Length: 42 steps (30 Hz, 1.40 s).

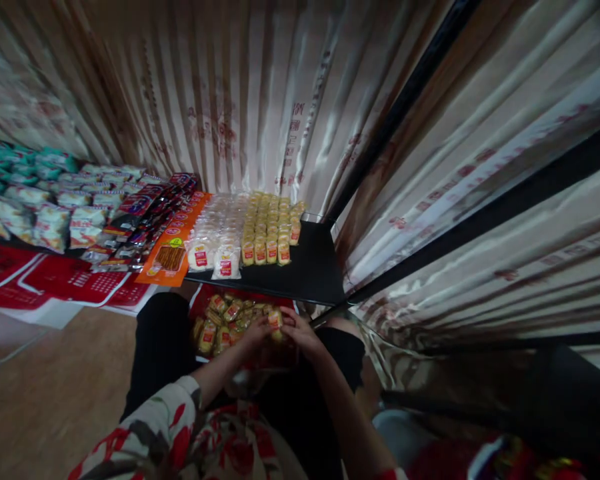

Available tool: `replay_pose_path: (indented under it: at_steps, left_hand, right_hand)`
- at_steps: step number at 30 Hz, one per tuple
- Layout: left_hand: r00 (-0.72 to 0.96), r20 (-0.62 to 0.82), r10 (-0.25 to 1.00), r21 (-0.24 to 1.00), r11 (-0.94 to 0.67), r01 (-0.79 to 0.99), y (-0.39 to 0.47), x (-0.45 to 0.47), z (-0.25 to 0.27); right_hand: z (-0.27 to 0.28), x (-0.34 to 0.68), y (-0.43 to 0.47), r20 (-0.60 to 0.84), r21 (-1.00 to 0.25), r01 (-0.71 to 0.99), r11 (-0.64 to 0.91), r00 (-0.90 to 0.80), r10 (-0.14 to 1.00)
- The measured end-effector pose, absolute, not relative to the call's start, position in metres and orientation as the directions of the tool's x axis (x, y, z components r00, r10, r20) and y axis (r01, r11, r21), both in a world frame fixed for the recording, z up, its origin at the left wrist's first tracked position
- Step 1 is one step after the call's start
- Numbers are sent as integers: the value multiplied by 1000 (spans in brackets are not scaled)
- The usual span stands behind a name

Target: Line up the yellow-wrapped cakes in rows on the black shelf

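Between my two hands is a small yellow wrapped snack cake (275, 321) with a red label. My left hand (256, 335) is closed on its left side, and my right hand (302, 335) grips it from the right. Below them, a red box (194, 303) between my knees holds several more loose cakes (225, 327) of the same kind. On the black shelf (313, 263) just beyond, matching yellow cakes (266, 230) stand in tight rows.
Left of the yellow rows stand white wrapped cakes (225, 259), then an orange snack packet (173, 247) and dark packets (143, 213). White and teal bags (55, 160) fill the far left. Black poles (390, 113) and pale curtains (260, 87) close off the back and right.
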State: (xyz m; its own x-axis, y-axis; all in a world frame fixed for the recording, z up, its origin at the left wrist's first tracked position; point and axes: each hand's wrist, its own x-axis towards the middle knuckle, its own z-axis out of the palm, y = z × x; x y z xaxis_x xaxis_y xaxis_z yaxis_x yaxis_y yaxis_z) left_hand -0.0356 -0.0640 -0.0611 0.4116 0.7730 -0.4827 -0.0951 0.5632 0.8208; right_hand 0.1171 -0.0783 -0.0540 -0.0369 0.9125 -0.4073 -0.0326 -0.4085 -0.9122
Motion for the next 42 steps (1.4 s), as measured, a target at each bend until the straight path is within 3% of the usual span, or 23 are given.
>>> replay_pose_path:
  at_steps: [3, 7, 12, 18, 24, 30, 36, 42]
  left_hand:
    - [368, -467, 804, 837, 536, -109, -58, -37, -51]
    - [285, -426, 859, 875, 471, -112, -48, -33, -41]
    - [219, -325, 920, 931, 352, -98, -42, -25, -26]
    - [194, -177, 965, 978, 151, 143, -36, -17, -1]
    - [186, -56, 981, 946, -7, 324, -24, 6, 20]
    - [124, 201, 972, 848, -236, 475, -13, 33, 26]
    - [216, 91, 972, 904, -171, 392, 5, 62, 32]
    - [214, -56, 975, 967, -1, 257, 30, 84, 38]
  right_hand:
    - [-40, 114, -79, -402, -897, -209, -390, 15, 916]
    - [-21, 109, -76, -333, -912, -260, -319, 12, 943]
    - [-10, 107, -69, -257, -944, -225, -243, 34, 966]
    - [-1, 114, -58, -191, -973, -162, -167, 143, 971]
    - [7, 133, -38, -121, -991, -81, -103, 262, 958]
    - [6, 155, -4, -22, -1000, -29, -11, 431, 902]
    - [5, 176, 39, 91, -990, 140, 19, 528, 844]
    - [-1, 185, 80, 115, -981, 193, 22, 482, 868]
